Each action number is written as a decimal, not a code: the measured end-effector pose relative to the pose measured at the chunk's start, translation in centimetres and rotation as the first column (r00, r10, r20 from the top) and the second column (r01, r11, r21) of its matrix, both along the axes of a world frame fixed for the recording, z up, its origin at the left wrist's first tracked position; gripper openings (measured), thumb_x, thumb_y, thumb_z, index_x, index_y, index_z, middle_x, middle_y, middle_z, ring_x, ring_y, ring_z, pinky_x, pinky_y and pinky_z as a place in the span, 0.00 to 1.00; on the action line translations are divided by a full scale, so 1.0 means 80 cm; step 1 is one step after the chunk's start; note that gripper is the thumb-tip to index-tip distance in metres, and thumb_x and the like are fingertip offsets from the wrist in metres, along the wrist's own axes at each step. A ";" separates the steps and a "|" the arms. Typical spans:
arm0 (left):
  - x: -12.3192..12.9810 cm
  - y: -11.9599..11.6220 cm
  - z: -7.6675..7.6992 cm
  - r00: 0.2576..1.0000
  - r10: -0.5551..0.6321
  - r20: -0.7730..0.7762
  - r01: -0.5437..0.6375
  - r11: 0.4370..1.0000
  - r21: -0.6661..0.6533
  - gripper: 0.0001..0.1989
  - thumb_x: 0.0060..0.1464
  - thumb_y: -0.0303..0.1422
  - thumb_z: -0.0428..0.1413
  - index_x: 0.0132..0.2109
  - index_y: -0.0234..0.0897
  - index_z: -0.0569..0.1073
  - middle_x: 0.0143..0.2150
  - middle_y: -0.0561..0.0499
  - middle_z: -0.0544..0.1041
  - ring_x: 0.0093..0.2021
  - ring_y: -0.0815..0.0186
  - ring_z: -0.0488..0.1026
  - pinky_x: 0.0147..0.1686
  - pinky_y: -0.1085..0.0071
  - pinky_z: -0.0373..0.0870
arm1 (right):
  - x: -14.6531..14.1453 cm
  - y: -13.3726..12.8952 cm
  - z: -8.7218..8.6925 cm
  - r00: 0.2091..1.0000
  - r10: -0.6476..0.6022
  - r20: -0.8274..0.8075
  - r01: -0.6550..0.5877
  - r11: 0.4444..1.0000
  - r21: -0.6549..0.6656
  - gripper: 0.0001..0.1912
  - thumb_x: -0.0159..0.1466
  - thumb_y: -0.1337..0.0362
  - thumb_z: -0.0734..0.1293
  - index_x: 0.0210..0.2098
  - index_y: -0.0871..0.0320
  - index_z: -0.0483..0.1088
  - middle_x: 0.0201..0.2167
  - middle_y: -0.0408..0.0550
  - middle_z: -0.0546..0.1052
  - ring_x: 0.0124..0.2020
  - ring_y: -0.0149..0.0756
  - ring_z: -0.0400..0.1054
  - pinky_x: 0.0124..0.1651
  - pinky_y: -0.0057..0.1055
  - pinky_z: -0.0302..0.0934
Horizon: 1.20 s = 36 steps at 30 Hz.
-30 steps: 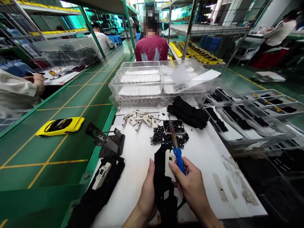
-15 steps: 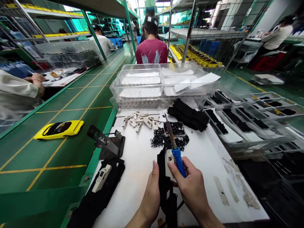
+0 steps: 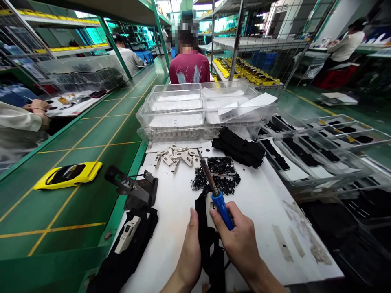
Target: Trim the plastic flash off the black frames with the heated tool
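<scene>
Clasping black part [image 3: 207, 238] left, soldering iron [image 3: 217, 198] right, hands [image 3: 191, 254] [image 3: 240, 240] half-curled (white tabletop [image 3: 261, 207] rightward to its edge).

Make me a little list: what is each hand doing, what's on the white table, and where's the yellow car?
Left hand: cupped against a black part; grip partly hidden
Right hand: holding a blue-handled soldering iron
White table: pale pieces, black bits in and around a small tray, more black parts
Yellow car: on the green belt, to the left

Left hand [image 3: 190, 248] thumb up; right hand [image 3: 238, 232] curled.
</scene>
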<state>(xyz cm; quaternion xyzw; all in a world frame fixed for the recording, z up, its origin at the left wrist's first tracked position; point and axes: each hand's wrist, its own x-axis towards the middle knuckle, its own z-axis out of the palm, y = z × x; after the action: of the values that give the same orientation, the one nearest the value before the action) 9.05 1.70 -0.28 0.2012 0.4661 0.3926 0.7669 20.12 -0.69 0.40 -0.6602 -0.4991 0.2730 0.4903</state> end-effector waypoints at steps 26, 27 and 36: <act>0.009 0.003 0.025 0.986 0.058 0.155 -0.026 0.979 -0.204 0.29 0.57 0.51 0.55 0.52 0.29 0.78 0.27 0.45 0.81 0.28 0.60 0.78 0.32 0.68 0.74 | 0.012 0.006 0.001 0.754 -0.090 -0.651 -0.054 0.979 -0.198 0.19 0.61 0.48 0.71 0.36 0.56 0.66 0.22 0.34 0.56 0.18 0.23 0.46 0.17 0.21 0.46; 0.009 0.002 0.025 0.987 0.058 0.148 -0.029 0.981 -0.191 0.28 0.57 0.50 0.55 0.53 0.30 0.77 0.28 0.45 0.81 0.29 0.59 0.79 0.33 0.68 0.75 | 0.012 0.006 0.001 0.774 -0.085 -0.627 -0.048 0.980 -0.192 0.19 0.61 0.48 0.70 0.35 0.57 0.66 0.23 0.35 0.56 0.19 0.23 0.46 0.17 0.21 0.45; 0.012 -0.003 0.036 0.971 -0.085 0.223 0.115 0.986 -0.124 0.37 0.57 0.57 0.50 0.56 0.28 0.75 0.37 0.39 0.83 0.42 0.51 0.80 0.44 0.61 0.74 | 0.006 0.001 -0.009 0.898 -0.066 -0.434 0.006 0.990 -0.139 0.17 0.63 0.50 0.69 0.31 0.56 0.64 0.23 0.36 0.60 0.23 0.28 0.54 0.25 0.24 0.55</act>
<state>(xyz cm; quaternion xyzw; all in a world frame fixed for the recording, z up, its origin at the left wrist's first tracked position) 9.97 1.50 2.62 0.1278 0.3946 0.3404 0.8439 20.56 -0.60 -0.29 -0.6226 -0.3442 0.4383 0.5493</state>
